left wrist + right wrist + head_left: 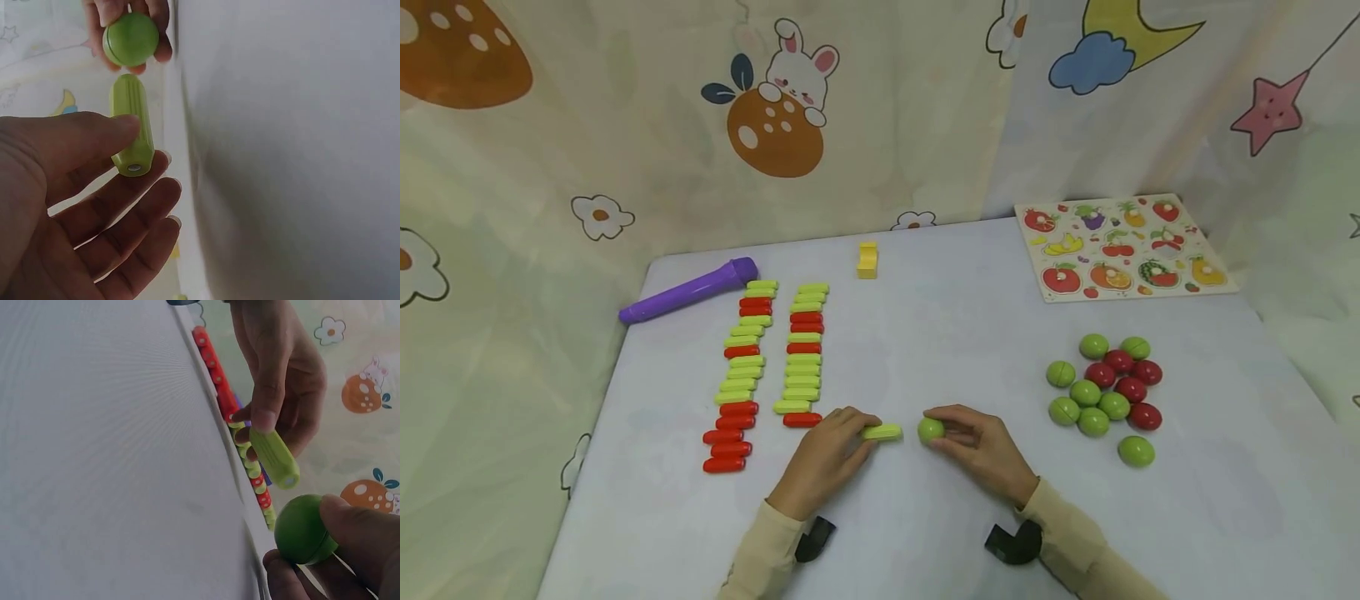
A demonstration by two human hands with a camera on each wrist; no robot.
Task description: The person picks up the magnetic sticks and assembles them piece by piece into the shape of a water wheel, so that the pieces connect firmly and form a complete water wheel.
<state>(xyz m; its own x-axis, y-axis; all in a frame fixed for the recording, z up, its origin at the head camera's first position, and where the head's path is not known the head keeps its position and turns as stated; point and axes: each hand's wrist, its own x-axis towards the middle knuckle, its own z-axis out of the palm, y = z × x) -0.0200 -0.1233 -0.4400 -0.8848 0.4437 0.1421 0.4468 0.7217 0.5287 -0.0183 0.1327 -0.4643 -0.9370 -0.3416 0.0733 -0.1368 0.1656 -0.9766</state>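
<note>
Between thumb and index finger my left hand (831,457) pinches a yellow-green ridged plastic handle (132,134), which has a small hole in its near end. My right hand (988,450) pinches a green plastic ball (305,529) with a seam line round it. Handle and ball face each other with a small gap, close over the table in the head view. Left of my left hand lie two columns of red and yellow-green handles (803,370). Loose green and dark red balls (1093,421) lie in a group to the right of my right hand.
A purple microphone-shaped stick (688,292) lies at the back left of the white-covered table (940,333). Near the back edge stands a small yellow block (867,261). A fruit picture board (1123,248) lies at the back right. Printed curtains (895,108) hang behind.
</note>
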